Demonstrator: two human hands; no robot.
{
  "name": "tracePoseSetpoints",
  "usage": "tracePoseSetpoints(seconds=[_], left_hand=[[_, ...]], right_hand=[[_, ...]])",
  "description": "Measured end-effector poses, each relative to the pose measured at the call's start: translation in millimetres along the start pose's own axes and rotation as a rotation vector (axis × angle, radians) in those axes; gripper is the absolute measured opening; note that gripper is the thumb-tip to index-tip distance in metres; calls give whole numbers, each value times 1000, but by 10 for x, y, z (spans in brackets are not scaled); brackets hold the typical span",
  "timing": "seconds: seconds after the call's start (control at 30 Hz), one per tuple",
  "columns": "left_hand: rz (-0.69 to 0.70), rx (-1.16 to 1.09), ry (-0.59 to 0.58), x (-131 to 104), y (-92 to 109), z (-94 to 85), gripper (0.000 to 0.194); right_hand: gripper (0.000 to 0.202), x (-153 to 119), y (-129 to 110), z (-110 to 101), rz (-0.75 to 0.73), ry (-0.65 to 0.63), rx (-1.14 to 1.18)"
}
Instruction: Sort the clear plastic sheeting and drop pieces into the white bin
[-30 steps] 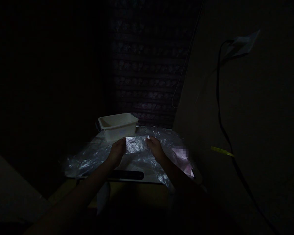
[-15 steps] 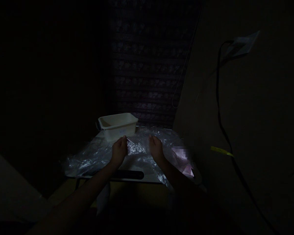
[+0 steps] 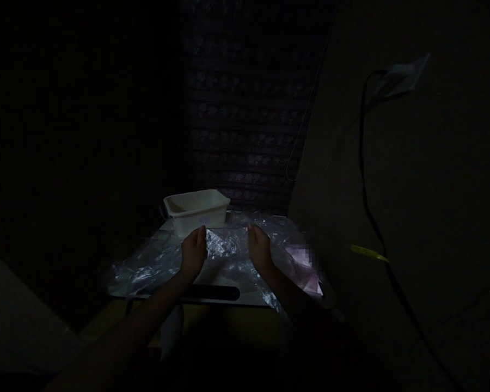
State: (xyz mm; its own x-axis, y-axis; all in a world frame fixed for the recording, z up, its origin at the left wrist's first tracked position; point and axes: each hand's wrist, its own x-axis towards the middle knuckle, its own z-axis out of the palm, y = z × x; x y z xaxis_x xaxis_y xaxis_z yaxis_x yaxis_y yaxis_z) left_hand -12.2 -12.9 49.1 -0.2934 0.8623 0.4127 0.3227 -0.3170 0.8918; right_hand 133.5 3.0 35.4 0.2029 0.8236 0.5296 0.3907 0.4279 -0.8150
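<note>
1. Writing: faint bluish marks on near side of cream rect. plastic tub [image 3: 200, 219], too dim to read. Yellow strip tag [image 3: 365, 251] on black cable [image 3: 362, 163], R side; any text unreadable. Pink-white item [image 3: 306, 272] at table's R side, partly pixelated, can't ID.
2. L hand [image 3: 194, 251]: thumb + fingers closed on L end of clear shiny plastic piece [image 3: 225, 244].
3. R hand [image 3: 259, 247]: closed on R end of same piece, so it's spanned btwn the hands, above mid table, just near side of tub.
4. Edges: white table [image 3: 247, 282] has near edge w/ dark rim; long black bar w/ rounded end [image 3: 218, 292] lies along it. Tub at far L, open side up.
5. Room: gap btwn hands and near edge; crinkled clear film [image 3: 147, 267] spreads L, R & far. Dark patterned blind [image 3: 245, 120] behind far edge; wall w/ pale socket plate [image 3: 404, 79] bounds R.
</note>
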Motion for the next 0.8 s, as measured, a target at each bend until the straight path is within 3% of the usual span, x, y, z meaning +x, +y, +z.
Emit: tracePoseSetpoints(seconds=[0.33, 0.43, 0.5, 0.67, 0.8], left_hand=[[-53, -60, 17, 68, -140, -17, 28], [-6, -94, 15, 139, -177, -62, 27], [32, -67, -117, 154, -150, -80, 27], [-109, -123, -749, 23, -50, -5, 21], [-218, -171, -959, -94, -60, 70, 15]], right_hand=[[28, 7, 28, -31, -96, -8, -132], [29, 41, 39, -86, -155, -150, -173], [29, 60, 24, -121, -212, -313, -186], [28, 64, -56, -142, -275, -556, -152], [23, 71, -91, -133, -240, -633, -94]])
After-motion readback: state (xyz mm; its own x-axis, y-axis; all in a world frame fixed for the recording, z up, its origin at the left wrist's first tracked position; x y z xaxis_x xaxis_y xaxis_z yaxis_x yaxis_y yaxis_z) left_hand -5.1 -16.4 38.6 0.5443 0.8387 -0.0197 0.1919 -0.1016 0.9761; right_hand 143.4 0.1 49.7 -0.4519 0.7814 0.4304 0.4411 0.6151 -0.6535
